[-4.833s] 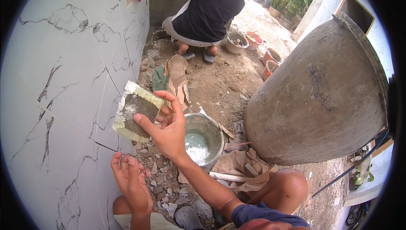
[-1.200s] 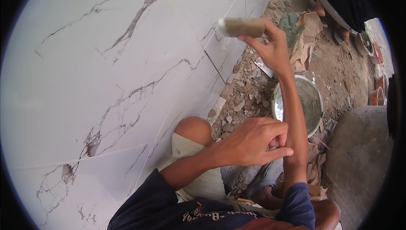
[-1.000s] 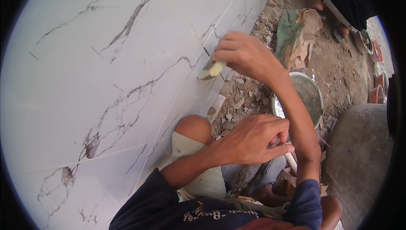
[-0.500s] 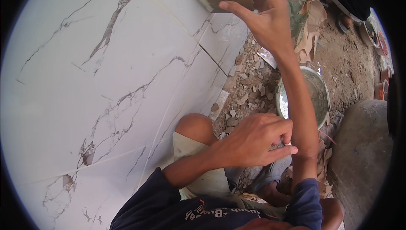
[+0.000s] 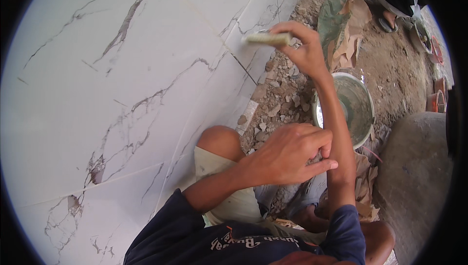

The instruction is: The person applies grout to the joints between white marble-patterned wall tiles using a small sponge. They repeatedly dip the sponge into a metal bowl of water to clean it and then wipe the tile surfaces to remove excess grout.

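Note:
My right hand (image 5: 304,50) grips a flat yellowish sponge (image 5: 267,39) and presses its edge against the white marble-patterned wall tiles (image 5: 146,70), right by a joint near the wall's foot. My left hand (image 5: 287,155) has its fingers curled and rests against my right forearm, above my bent knee (image 5: 219,140); I cannot see anything in it. Beside my right arm, a metal bowl (image 5: 358,104) with grey residue stands on the ground.
Broken rubble (image 5: 280,94) lies along the foot of the wall. A crumpled sack (image 5: 346,26) lies on the dirt beyond the bowl. A large grey rounded vessel (image 5: 414,177) stands at the right. Another person's foot (image 5: 390,19) and small pots (image 5: 438,100) show at the upper right.
My right hand has come down the wall with the sponge, from high on the tile to the joint near the rubble. My left hand has stayed on my forearm.

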A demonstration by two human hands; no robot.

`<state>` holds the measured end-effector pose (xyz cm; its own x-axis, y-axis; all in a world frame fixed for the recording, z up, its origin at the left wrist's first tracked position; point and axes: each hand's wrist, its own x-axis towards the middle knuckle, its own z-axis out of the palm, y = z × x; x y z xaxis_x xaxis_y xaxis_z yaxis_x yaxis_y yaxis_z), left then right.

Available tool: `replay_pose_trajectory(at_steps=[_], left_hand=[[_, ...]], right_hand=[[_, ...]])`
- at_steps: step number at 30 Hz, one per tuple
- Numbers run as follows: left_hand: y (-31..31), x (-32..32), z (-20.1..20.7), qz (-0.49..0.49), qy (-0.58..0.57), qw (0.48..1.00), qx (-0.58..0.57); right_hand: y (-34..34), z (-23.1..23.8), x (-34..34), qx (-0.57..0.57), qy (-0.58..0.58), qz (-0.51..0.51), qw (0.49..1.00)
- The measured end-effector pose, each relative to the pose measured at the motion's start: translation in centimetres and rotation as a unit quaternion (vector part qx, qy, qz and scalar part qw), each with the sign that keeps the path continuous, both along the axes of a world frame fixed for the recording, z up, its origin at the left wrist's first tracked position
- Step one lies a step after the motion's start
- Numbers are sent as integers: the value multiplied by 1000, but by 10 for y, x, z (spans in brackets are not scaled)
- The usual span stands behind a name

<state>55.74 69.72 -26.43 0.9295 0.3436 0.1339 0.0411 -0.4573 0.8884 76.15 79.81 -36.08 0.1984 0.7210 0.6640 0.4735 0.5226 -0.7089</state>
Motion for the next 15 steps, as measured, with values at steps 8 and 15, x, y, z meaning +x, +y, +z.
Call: replay_pose_trajectory(at_steps=[8,15], left_hand=[[3,-4,6,-6,8,1000,2],[-1,1,3,-3,-16,1000,21]], right_hand=[[12,90,-9,101,-217,-13,971],[-21,116,46,65,-203,-95,972]])
